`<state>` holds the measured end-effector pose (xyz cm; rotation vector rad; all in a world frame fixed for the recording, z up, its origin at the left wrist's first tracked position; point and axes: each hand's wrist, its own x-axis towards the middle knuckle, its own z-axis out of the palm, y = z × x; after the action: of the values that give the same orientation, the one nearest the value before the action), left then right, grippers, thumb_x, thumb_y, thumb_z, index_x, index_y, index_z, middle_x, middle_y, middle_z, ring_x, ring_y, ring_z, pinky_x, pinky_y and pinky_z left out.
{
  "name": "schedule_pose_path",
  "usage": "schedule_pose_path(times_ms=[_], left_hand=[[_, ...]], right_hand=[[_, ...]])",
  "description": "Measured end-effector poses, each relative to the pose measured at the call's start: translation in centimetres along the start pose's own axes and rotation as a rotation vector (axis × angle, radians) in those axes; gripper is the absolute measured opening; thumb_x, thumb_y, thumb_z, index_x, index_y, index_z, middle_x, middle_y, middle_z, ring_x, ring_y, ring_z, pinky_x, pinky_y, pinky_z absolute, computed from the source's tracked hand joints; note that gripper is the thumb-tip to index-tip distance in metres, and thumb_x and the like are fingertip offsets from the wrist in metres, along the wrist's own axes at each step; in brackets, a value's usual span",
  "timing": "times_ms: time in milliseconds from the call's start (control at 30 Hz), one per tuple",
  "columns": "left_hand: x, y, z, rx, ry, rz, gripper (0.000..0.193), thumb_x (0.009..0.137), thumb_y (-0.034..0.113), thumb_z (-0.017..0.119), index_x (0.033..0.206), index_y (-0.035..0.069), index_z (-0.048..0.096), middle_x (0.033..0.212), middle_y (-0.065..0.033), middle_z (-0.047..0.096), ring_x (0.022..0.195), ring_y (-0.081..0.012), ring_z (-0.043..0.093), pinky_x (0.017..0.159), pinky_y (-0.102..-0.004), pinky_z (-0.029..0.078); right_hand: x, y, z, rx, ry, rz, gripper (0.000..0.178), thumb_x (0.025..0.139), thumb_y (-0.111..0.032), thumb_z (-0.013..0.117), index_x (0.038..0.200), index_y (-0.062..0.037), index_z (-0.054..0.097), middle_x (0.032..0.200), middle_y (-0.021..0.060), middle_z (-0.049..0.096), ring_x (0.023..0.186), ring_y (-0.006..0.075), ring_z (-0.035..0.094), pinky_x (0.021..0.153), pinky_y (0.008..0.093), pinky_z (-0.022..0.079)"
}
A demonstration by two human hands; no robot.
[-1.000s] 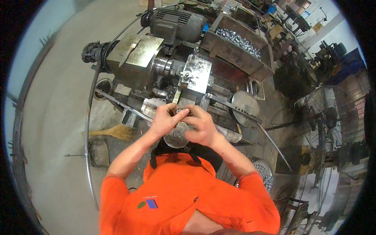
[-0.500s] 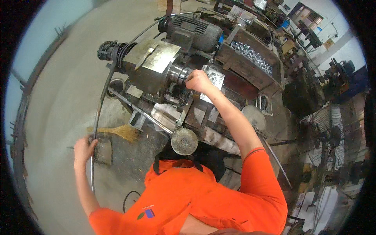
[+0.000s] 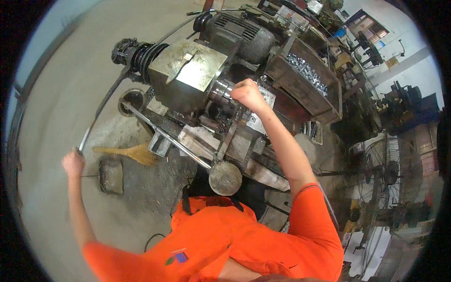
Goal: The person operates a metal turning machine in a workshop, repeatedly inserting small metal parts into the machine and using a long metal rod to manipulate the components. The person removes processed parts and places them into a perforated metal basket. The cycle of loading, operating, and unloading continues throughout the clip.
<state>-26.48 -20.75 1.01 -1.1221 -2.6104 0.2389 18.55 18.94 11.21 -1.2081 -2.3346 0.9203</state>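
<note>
Clearly, the metal lever (image 3: 95,119) lies well left of the right hand (image 3: 249,95), its long axis slanting down-left from the machine (image 3: 168,89) into the left hand (image 3: 73,163), wrapped around it; the right curls beside the chuck (image 3: 220,90), any grip hidden.

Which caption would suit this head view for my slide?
Left hand gripping a long metal lever, right hand at a machine spindle.

The head camera is looking down and forward from above the orange shirt (image 3: 206,239), facing the machine (image 3: 192,96) from near by. Its wide view is taking in the left hand (image 3: 73,163), the right hand (image 3: 248,93), the fan (image 3: 387,176) at right and the floor (image 3: 51,117) at left, edges bending outward.
</note>
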Motion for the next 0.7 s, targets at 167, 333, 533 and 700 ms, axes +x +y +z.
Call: schedule_pose_path(times_ms=[167, 333, 533, 700], left_hand=[[6.8, -4.6, 3.5, 0.021, 0.182, 0.200, 0.007, 0.075, 0.010, 0.056, 0.078, 0.005, 0.054, 0.069, -0.0148, 0.061, 0.062, -0.0307, 0.061, 0.053, -0.0404, 0.048], [6.8, -3.6, 3.0, -0.069, 0.006, -0.091, 0.022, 0.078, 0.019, 0.058, 0.092, 0.003, 0.059, 0.080, -0.0182, 0.062, 0.075, -0.0337, 0.061, 0.067, -0.0427, 0.049], [0.8, 12.1, 9.3, -1.026, 0.455, -0.229, 0.034, 0.084, 0.025, 0.057, 0.106, 0.000, 0.060, 0.095, -0.0194, 0.064, 0.085, -0.0290, 0.061, 0.076, -0.0386, 0.047], [-4.8, 27.1, 11.3, -0.595, -0.424, 0.304, 0.043, 0.073, 0.038, 0.065, 0.098, 0.003, 0.061, 0.094, -0.0229, 0.062, 0.089, -0.0395, 0.059, 0.074, -0.0440, 0.048]], right_hand=[[0.1, 1.7, 0.1, -0.037, 0.029, -0.081, 0.023, 0.055, -0.021, 0.061, 0.064, -0.0006, 0.063, 0.057, 0.0210, 0.055, 0.056, 0.0301, 0.058, 0.058, 0.0354, 0.046], [-3.7, 2.1, -2.3, -0.018, 0.261, -0.239, 0.019, 0.058, -0.016, 0.062, 0.071, -0.0027, 0.066, 0.093, 0.0175, 0.063, 0.073, 0.0286, 0.061, 0.068, 0.0308, 0.048], [-15.4, 7.5, -8.8, -0.099, 0.379, -0.001, 0.021, 0.058, -0.007, 0.060, 0.077, -0.0015, 0.067, 0.110, 0.0135, 0.061, 0.090, 0.0234, 0.062, 0.077, 0.0304, 0.047], [-26.7, 13.9, -12.2, -0.140, 0.494, 0.295, 0.021, 0.061, -0.007, 0.060, 0.080, -0.0011, 0.067, 0.105, 0.0130, 0.063, 0.086, 0.0209, 0.063, 0.071, 0.0276, 0.047]])
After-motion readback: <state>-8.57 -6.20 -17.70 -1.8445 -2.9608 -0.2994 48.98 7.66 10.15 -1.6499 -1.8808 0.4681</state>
